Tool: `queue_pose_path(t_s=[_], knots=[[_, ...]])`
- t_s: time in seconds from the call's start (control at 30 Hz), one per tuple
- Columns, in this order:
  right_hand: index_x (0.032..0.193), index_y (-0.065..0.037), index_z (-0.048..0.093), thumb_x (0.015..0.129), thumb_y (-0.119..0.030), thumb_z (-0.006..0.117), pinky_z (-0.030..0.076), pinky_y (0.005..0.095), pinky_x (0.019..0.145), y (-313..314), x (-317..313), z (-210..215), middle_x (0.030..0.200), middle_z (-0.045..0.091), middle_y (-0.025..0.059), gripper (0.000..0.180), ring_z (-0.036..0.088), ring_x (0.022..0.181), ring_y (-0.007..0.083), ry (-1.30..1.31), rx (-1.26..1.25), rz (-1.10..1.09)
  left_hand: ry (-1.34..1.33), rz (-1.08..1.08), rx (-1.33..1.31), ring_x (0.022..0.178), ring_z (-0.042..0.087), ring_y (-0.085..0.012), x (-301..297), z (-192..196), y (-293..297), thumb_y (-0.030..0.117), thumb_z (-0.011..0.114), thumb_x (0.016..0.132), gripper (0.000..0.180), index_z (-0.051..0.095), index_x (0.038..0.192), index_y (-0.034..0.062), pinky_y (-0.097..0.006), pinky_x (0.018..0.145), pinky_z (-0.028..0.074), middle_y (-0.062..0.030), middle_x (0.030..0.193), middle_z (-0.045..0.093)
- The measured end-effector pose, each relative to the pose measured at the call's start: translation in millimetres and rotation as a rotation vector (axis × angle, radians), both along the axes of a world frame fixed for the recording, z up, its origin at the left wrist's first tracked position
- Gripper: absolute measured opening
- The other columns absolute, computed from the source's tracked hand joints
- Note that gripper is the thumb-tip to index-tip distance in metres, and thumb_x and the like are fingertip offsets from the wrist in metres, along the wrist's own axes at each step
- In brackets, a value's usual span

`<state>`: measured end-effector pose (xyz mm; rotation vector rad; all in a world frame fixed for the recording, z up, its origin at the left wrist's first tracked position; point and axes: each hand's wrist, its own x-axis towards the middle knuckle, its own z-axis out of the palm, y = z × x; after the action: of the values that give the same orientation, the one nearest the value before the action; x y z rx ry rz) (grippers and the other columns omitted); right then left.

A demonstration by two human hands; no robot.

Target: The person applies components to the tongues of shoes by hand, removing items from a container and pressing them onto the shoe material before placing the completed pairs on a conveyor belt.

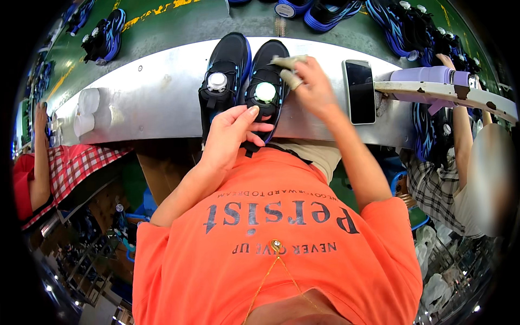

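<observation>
On the metal workbench (162,81), the left hand (234,131) grasps the pair's right black sneaker (269,54) by its collar, while the right hand (311,85) is at its forefoot, fingers bent, grip too blurred to tell.

Bench (157,92) free between containers (89,102) and 2 shoes (229,50); phone (359,92) obstructs right.

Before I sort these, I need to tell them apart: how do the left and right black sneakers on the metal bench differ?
The left sneaker has a white dial; the right sneaker has a pale greenish dial. The left sneaker's toe reaches slightly farther from the wearer than the right sneaker's. The right hand, blurred, is by the right sneaker's forefoot, not the left sneaker's. Both are black, toes pointing away.
</observation>
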<state>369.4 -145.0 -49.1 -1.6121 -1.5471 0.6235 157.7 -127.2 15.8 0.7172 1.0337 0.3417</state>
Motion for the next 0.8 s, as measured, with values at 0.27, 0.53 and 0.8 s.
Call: queue_pose_path(t_s=[0.27,0.53,0.8], knots=[[0.115,-0.017,0.067,0.082,-0.020,0.070,0.044,0.0280,0.071,-0.3,-12.7,64.8,0.083,0.050,0.0053,0.034,0.050,0.075,0.0176,0.119,-0.336,0.298,-0.191,0.102,-0.141,0.092,0.067,-0.0200,2.2,-7.5,-11.2,0.018,0.051,0.098,0.026,0.058,0.109,-0.0041,-0.028,0.070,0.055,-0.0085,0.099,0.062],[0.110,-0.016,0.068,0.077,-0.022,0.075,0.045,0.0255,0.064,-5.1,-12.2,76.3,0.085,0.049,0.0037,0.034,0.051,0.069,0.0134,0.058,-0.370,0.235,-0.170,0.018,-0.189,0.097,0.067,-0.0228,7.3,-3.0,-9.8,0.019,0.052,0.098,0.027,0.057,0.113,-0.0032,-0.028,0.065,0.055,-0.0095,0.106,0.063],[0.091,-0.012,0.068,0.069,-0.017,0.074,0.042,0.0262,0.060,10.9,-22.2,58.1,0.082,0.052,0.0027,0.024,0.048,0.066,0.0135,0.171,-0.364,0.274,-0.157,0.010,-0.227,0.101,0.065,-0.0255,4.1,-9.8,-2.6,0.017,0.050,0.097,0.030,0.056,0.115,-0.0059,-0.028,0.064,0.058,-0.0127,0.112,0.062]])
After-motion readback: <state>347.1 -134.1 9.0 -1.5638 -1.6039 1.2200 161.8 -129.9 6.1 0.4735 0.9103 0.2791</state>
